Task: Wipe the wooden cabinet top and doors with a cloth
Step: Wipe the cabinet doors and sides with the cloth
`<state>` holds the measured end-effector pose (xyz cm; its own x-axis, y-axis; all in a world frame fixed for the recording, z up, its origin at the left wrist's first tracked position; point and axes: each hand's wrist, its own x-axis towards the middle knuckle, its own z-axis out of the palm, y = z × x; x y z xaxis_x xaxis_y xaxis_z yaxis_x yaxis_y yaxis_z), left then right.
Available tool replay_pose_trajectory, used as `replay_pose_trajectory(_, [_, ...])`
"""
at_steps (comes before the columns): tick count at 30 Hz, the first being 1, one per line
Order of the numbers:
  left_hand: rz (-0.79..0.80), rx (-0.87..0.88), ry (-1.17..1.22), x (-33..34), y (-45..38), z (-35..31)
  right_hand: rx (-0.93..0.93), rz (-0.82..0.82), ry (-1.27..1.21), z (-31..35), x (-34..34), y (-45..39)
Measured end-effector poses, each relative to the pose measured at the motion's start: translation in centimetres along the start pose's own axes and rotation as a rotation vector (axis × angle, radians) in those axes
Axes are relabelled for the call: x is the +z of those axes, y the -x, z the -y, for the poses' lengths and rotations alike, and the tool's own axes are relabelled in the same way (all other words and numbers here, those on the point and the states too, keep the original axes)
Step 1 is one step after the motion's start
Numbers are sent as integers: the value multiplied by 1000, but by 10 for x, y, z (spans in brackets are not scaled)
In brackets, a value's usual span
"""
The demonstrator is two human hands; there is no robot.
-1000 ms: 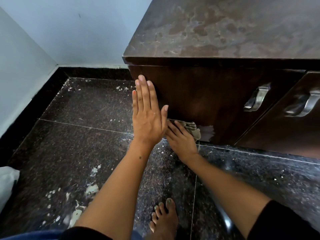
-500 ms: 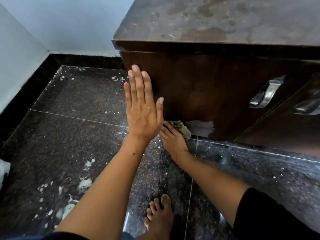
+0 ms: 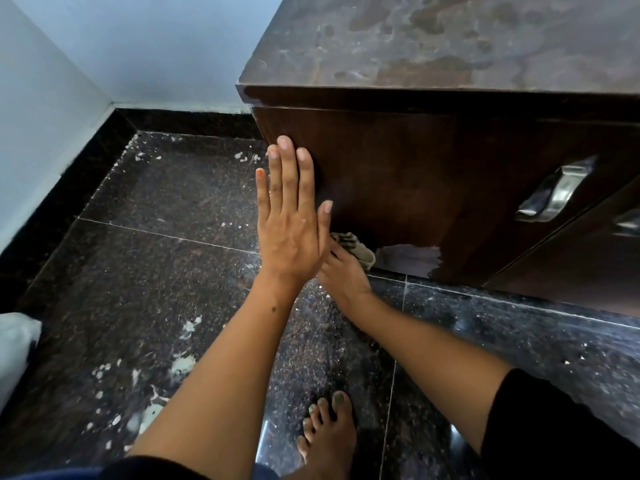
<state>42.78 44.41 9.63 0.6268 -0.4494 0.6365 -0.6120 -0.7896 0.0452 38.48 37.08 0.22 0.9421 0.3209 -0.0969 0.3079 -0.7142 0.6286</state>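
Cloth [image 3: 356, 249]: small, pale, bunched, at centre of frame, pressed against the bottom edge of the cabinet door [image 3: 433, 188], just above the floor [image 3: 166, 271]. Right hand [image 3: 341, 277] sits directly behind and below it, fingers bearing on it; the left hand hides most of them, so whether they curl round the cloth or lie flat on it cannot be told. Left hand [image 3: 291, 220] is up and left of the cloth, fingers straight and together, palm flat on the door near its left edge, holding nothing.

Risks, as judged:
- Pale chipped patch [image 3: 407, 259] at the door's lower edge, just right of the cloth. A stroke to the right could snag the cloth on its ragged margin and lift more finish.
- Cloth so low may pick up white floor debris and drag grit across the wood.
- Cabinet top [image 3: 467, 36], upper right of frame, looks blotchy with patchy film; probably needs another pass.
- Handle [image 3: 554, 192] at right edge could catch the knuckles on a wide stroke.
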Motion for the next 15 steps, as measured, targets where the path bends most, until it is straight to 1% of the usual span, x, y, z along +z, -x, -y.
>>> replay_pose_trajectory(4, [8,-7,-13,-1,0,-4,-131,54,121,5,4,-7])
replay_pose_trajectory(7, [23,19,-23,-3,0,-2,-239,121,167,5,31,11])
replay_pose_trajectory(9, [32,34,-36,-3,1,2,-260,161,177,-1,52,31])
replay_pose_trajectory(10, [33,38,-38,-3,2,2,-248,163,150,-4,59,40])
replay_pose_trajectory(12, [28,39,-31,-2,2,1,-181,112,62,-11,62,48])
replay_pose_trajectory(15, [21,12,-13,0,2,-4,-69,2,7,-14,35,33])
